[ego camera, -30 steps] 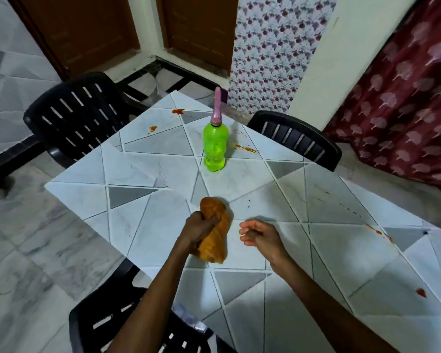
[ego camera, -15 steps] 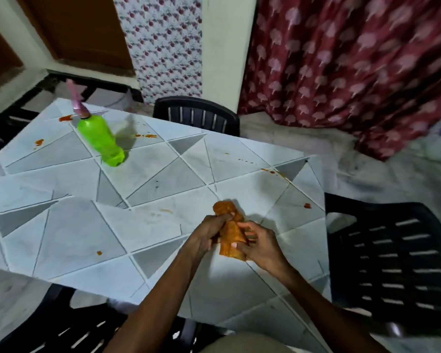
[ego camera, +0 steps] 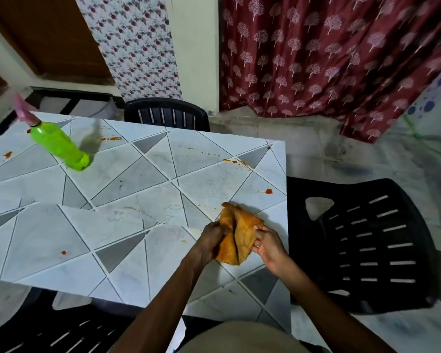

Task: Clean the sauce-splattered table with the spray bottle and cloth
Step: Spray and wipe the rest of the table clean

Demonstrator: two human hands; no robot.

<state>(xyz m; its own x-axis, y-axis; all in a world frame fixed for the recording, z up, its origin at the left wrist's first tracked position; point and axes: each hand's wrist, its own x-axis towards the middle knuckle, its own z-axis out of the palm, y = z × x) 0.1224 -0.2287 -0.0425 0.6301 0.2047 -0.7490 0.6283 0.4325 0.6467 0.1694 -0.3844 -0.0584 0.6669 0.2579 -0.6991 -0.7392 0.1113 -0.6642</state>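
Table [ego camera: 278,174] edge just beside cloth [ego camera: 242,235] in both hands [ego camera: 211,238] [ego camera: 268,242]

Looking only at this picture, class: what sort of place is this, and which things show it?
Probably a dining corner in a home: a tile-patterned table with black plastic chairs around it, a maroon curtain with a printed pattern, and a wooden door behind.
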